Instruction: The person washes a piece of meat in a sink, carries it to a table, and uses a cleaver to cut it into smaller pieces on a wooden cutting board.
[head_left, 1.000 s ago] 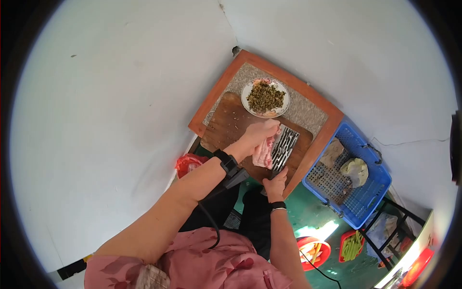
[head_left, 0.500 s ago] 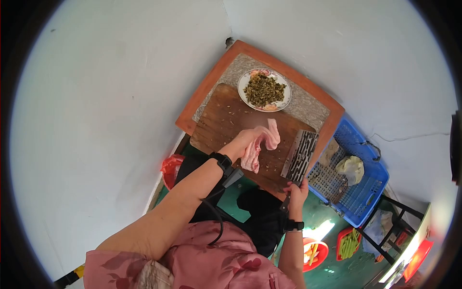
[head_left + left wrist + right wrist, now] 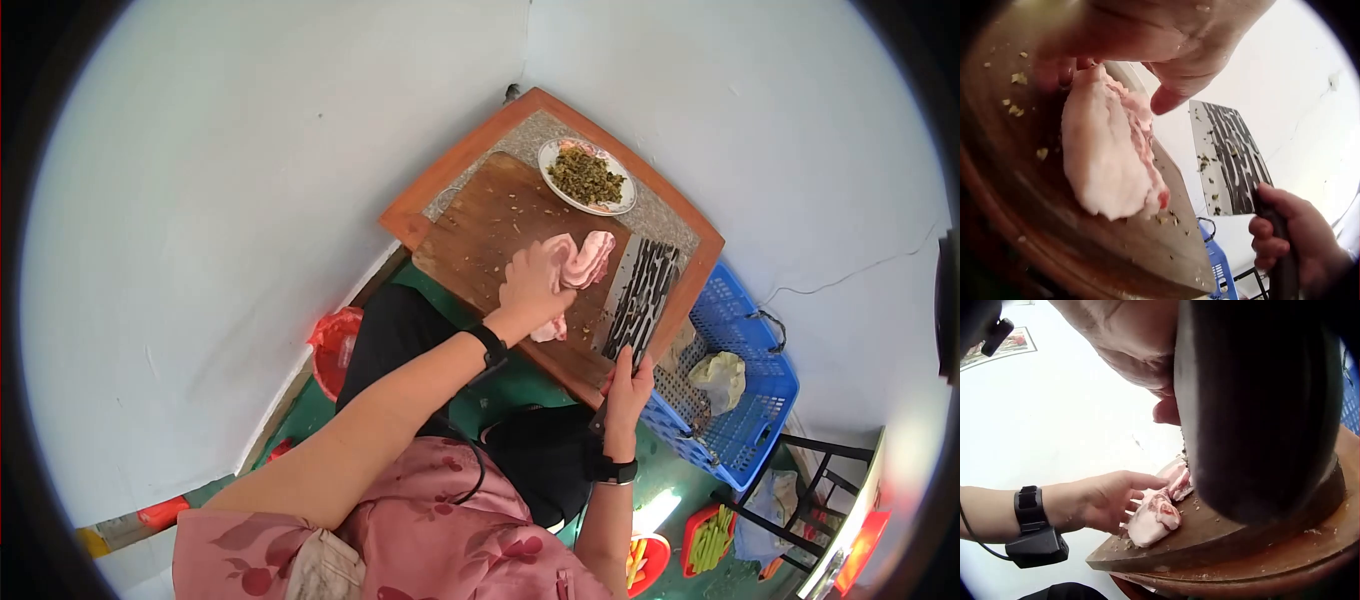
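Observation:
A strip of raw pork belly point(image 3: 592, 260) lies bent on the wooden cutting board point(image 3: 485, 215). My left hand point(image 3: 530, 290) is over it, fingers spread along one side. In the left wrist view the thumb stands apart from the pale slab of pork point(image 3: 1107, 150), and the other fingertips are partly hidden behind it. Fingers curled round its dark handle, my right hand point(image 3: 627, 390) holds a cleaver point(image 3: 648, 285) at the board's right side. Bits of chopped greens cling to the blade, plainest in the left wrist view.
A plate point(image 3: 629, 196) of chopped greens stands behind the board on the wood-edged table point(image 3: 690, 222). To the right is a blue plastic basket point(image 3: 765, 385) with a pale bag in it. Red containers of vegetables sit on the green floor, and white walls meet behind the table.
The pork was lifted and swung leftward, away from the blade, then set down bent on the board. My left hand has loosened on it. The cleaver has shifted right.

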{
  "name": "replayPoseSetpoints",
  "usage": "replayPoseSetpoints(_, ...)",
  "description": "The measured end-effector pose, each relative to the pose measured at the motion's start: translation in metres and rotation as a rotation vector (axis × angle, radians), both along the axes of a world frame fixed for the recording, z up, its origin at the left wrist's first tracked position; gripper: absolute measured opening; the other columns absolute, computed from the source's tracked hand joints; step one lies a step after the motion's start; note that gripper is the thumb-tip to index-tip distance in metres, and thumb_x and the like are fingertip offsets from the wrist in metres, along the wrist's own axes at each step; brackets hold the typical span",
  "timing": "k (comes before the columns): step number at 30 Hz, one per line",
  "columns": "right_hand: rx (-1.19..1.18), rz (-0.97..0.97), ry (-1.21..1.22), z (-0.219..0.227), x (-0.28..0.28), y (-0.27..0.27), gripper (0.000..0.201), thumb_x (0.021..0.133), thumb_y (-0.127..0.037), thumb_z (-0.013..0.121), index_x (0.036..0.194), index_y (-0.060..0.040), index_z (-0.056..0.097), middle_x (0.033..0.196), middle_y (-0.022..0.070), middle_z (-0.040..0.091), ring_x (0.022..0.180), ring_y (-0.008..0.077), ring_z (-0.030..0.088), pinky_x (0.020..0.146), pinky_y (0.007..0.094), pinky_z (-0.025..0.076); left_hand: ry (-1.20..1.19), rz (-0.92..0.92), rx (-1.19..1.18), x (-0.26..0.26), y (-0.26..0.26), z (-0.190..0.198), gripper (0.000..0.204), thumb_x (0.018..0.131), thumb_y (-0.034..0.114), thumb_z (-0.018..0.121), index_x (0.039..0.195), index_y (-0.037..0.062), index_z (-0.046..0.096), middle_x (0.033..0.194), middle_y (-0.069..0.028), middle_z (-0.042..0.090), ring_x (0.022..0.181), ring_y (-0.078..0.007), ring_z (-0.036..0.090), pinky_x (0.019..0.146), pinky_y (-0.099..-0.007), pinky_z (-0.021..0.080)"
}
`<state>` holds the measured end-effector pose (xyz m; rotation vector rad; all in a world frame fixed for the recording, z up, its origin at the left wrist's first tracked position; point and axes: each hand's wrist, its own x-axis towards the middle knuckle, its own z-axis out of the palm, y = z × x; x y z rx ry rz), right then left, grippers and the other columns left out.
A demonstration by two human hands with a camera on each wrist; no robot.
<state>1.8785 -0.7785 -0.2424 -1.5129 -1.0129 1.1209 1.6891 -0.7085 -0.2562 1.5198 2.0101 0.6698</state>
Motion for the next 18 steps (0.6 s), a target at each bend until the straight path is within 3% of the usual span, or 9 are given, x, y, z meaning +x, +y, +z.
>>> replayPoseSetpoints(1, 0.0, -0.001, -0.029, 0.001, -0.002, -0.004, 0.02, 0.092, -0.026, 0.054, 0.082, -0.009, 0.049, 0.053, -0.0031, 0.043, 0.039, 0.0042, 0.039, 0.035, 0.0195, 0.03, -0.008, -0.003, -0.027, 0.001, -0.01, 0.003, 0.107, 0.061, 0.041, 0.077, 0.137, -0.0063, 0.017, 0.123, -0.0249, 0.037, 0.115, -0.0417, 0.037, 0.094, -0.0449, 0.038)
replayPoseSetpoints(4, 0.016, -0.005, -0.102, 0.01, -0.008, -0.01, 0.019, 0.092, -0.024, 0.054, 0.083, -0.0086, 0.049, 0.053, -0.0032, 0.042, 0.039, 0.0043, 0.039, 0.035, 0.0198, 0.03, -0.006, -0.002, -0.052, 0.005, -0.019, 0.003, 0.111, 0.06, 0.038, 0.078, 0.136, -0.0092, 0.013, 0.122, -0.0254, 0.036, 0.115, -0.0415, 0.037, 0.094, -0.0451, 0.038)
replayPoseSetpoints(8, 0.031, 0.024, -0.17, 0.022, -0.005, -0.018, 0.018, 0.092, -0.023, 0.053, 0.083, -0.0078, 0.049, 0.053, -0.0033, 0.041, 0.04, 0.0045, 0.039, 0.035, 0.0204, 0.031, 0.022, -0.064, -0.067, 0.006, -0.011, -0.001, 0.098, 0.057, 0.028, 0.079, 0.13, -0.0085, 0.023, 0.118, -0.0243, 0.039, 0.112, -0.0412, 0.038, 0.093, -0.0445, 0.04)
replayPoseSetpoints(9, 0.039, 0.033, -0.179, 0.022, -0.004, -0.017, 0.018, 0.092, -0.022, 0.053, 0.083, -0.0074, 0.049, 0.053, -0.0033, 0.041, 0.04, 0.0045, 0.039, 0.035, 0.0207, 0.031, -0.004, -0.083, -0.117, 0.001, -0.008, 0.005, 0.088, 0.054, 0.021, 0.077, 0.125, -0.0065, 0.031, 0.117, -0.0241, 0.039, 0.111, -0.0414, 0.039, 0.093, -0.0455, 0.04)
replayPoseSetpoints(12, 0.154, 0.05, -0.403, 0.01, -0.004, -0.014, 0.019, 0.092, -0.022, 0.054, 0.082, -0.0065, 0.049, 0.054, -0.003, 0.041, 0.042, 0.0048, 0.039, 0.036, 0.021, 0.032, -0.075, -0.212, -0.115, -0.03, 0.001, 0.001, 0.081, 0.053, 0.019, 0.074, 0.121, -0.0047, 0.037, 0.117, -0.0238, 0.04, 0.11, -0.0419, 0.039, 0.091, -0.0468, 0.04)
replayPoseSetpoints(13, 0.145, 0.063, -0.422, 0.009, -0.007, -0.016, 0.019, 0.091, -0.021, 0.054, 0.083, -0.0046, 0.05, 0.056, 0.0017, 0.044, 0.045, 0.0098, 0.043, 0.041, 0.0254, 0.034, -0.045, -0.291, -0.052, -0.041, -0.002, 0.012, 0.072, 0.055, 0.021, 0.072, 0.115, -0.0041, 0.043, 0.114, -0.0234, 0.042, 0.108, -0.0419, 0.041, 0.091, -0.0469, 0.039)
replayPoseSetpoints(15, 0.138, 0.082, -0.455, 0.011, -0.023, -0.013, 0.019, 0.09, -0.019, 0.055, 0.086, -0.0009, 0.052, 0.06, 0.0111, 0.05, 0.052, 0.0197, 0.05, 0.05, 0.0341, 0.04, 0.009, -0.222, -0.135, -0.056, 0.003, -0.002, 0.066, 0.057, 0.022, 0.071, 0.113, -0.0026, 0.045, 0.113, -0.022, 0.043, 0.106, -0.0408, 0.042, 0.089, -0.0475, 0.04)
replayPoseSetpoints(18, 0.068, 0.153, -0.483, 0.021, -0.053, -0.011, 0.018, 0.09, -0.02, 0.054, 0.09, -0.0018, 0.054, 0.064, 0.0177, 0.055, 0.055, 0.0288, 0.054, 0.054, 0.0377, 0.042, 0.132, -0.124, -0.079, -0.062, -0.005, -0.01, 0.057, 0.061, 0.023, 0.068, 0.109, -0.0009, 0.047, 0.111, -0.0206, 0.045, 0.103, -0.039, 0.044, 0.085, -0.0493, 0.042)
